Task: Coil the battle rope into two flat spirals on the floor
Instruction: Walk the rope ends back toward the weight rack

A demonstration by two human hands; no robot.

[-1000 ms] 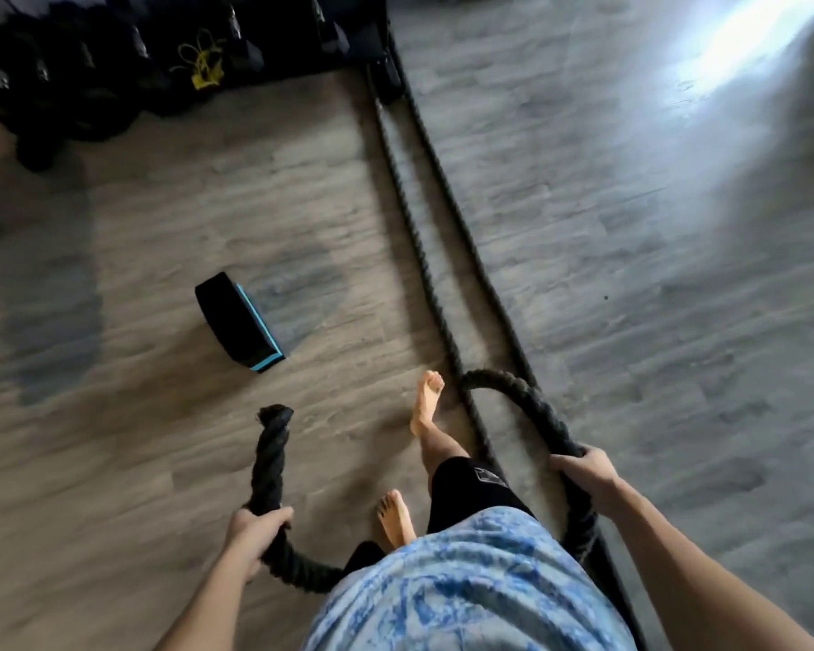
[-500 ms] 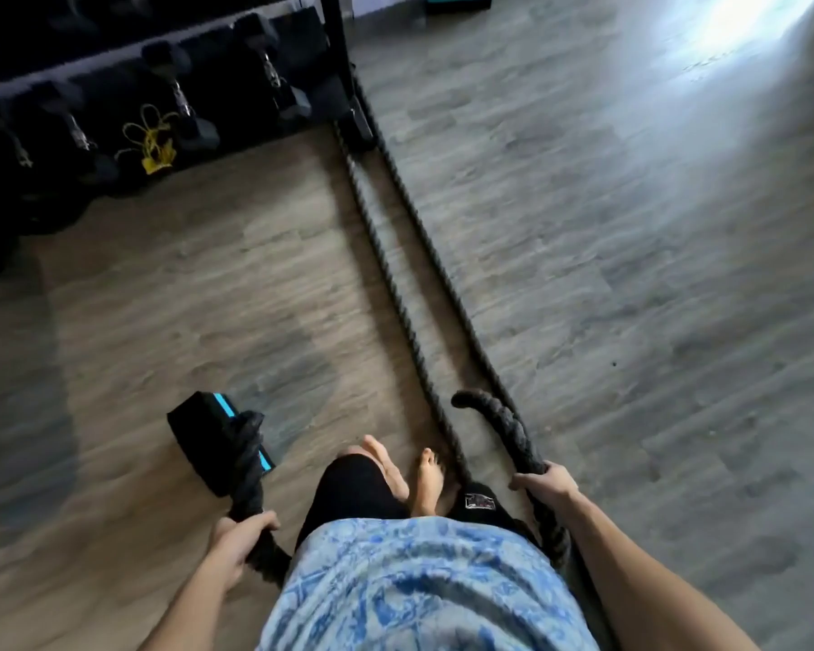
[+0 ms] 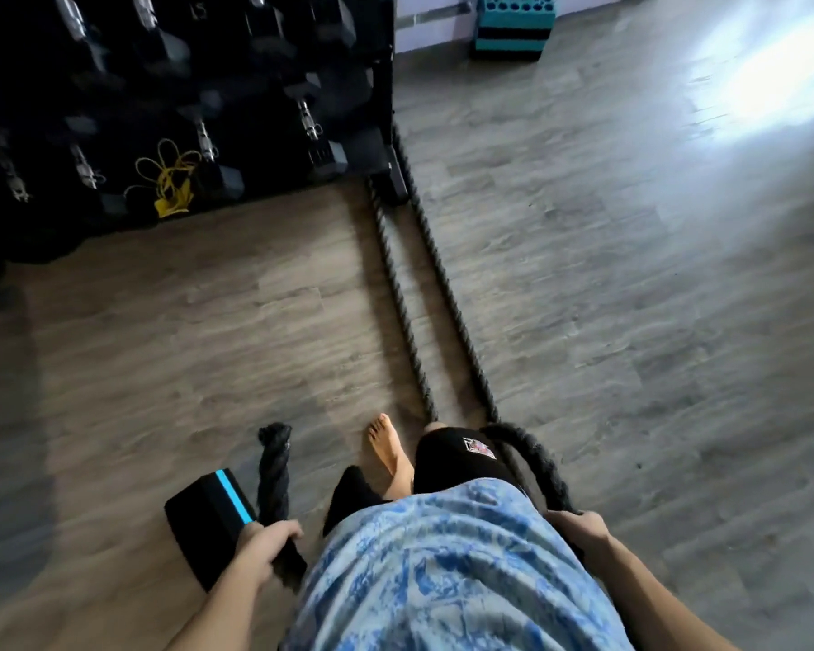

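Gym: dumbbell rack [image 3: 184, 86], battle rope [image 3: 447, 293], plank floor [image 3: 630, 321].

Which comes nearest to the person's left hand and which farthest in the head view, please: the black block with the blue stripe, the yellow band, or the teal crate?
From the left hand:
1. Black block with the blue stripe, right beside it on the floor.
2. Yellow band, ahead at the rack's foot.
3. Teal crate, far ahead-right by the wall.

On one of the dumbbells [image 3: 198, 14] in the rack [image 3: 386, 86], near its top edge, I can make out pale digits that look like "15", though they are blurred. My black shorts [image 3: 461, 462] carry a red and white logo patch [image 3: 478, 448] on the right leg; its lettering is too small and smeared to read. Nothing else legible.
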